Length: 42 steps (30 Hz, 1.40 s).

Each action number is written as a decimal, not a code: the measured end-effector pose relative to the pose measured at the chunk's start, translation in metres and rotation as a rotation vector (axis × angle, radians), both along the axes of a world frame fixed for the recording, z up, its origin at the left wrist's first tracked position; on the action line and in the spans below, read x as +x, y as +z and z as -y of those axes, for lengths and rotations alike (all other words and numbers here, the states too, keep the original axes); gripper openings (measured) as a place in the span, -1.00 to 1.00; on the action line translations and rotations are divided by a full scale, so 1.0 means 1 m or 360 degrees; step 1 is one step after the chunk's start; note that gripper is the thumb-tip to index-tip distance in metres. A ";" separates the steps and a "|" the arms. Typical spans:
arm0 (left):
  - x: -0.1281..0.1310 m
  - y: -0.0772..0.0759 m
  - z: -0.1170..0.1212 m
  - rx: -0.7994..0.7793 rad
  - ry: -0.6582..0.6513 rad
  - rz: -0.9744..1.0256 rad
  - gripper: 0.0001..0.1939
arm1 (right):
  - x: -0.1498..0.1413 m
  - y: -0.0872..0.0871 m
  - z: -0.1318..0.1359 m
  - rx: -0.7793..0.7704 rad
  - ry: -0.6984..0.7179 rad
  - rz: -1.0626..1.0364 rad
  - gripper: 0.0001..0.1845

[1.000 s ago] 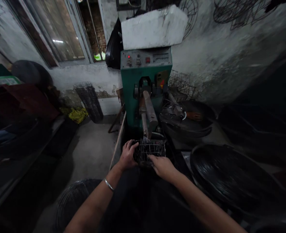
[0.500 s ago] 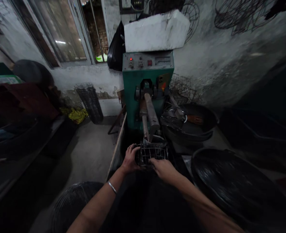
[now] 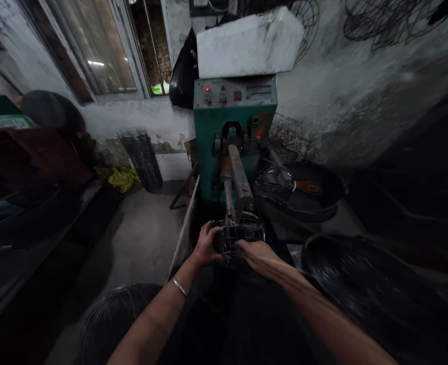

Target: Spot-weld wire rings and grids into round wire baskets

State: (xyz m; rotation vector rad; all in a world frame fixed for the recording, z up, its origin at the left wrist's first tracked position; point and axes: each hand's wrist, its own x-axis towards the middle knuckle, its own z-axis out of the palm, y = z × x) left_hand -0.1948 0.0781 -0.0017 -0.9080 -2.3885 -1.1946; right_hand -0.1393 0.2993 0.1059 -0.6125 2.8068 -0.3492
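A small wire basket (image 3: 242,233) of dark metal mesh is held between my hands at the tip of a machine's arms. My left hand (image 3: 207,246) grips its left side, with thumb and fingers curled round the wires. My right hand (image 3: 257,255) is closed on its near right rim; the fingertips are partly hidden. The lower electrode arm (image 3: 229,197) and the thicker upper arm (image 3: 241,177) of the green spot welder (image 3: 210,124) reach toward me, ending at the basket's far edge. A red lamp glows on the welder's panel.
A white foam block (image 3: 248,45) rests on top of the welder. Round black tubs (image 3: 334,203) stand to the right, one holding wire parts. A rolled wire mesh (image 3: 140,157) leans against the wall at left. A bundle of wire rings (image 3: 117,322) sits at lower left.
Both hands and the basket have shifted slightly up, nearer the electrode tips, and the basket's tilt has changed so its opening shows more. The camera view has moved a little.
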 end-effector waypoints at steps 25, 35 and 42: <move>0.001 0.011 -0.011 0.0098 0.0095 0.0033 -0.04 | -0.007 0.003 -0.002 -0.0009 -0.0045 -0.0057 -0.71; -0.021 0.021 -0.010 0.0036 0.0211 0.0063 -0.03 | 0.015 -0.023 -0.021 -0.0705 -0.0327 -0.0462 -0.65; -0.025 0.019 -0.016 0.0036 0.0201 0.0021 -0.04 | 0.032 -0.046 -0.033 -0.1062 -0.0673 -0.0475 -0.65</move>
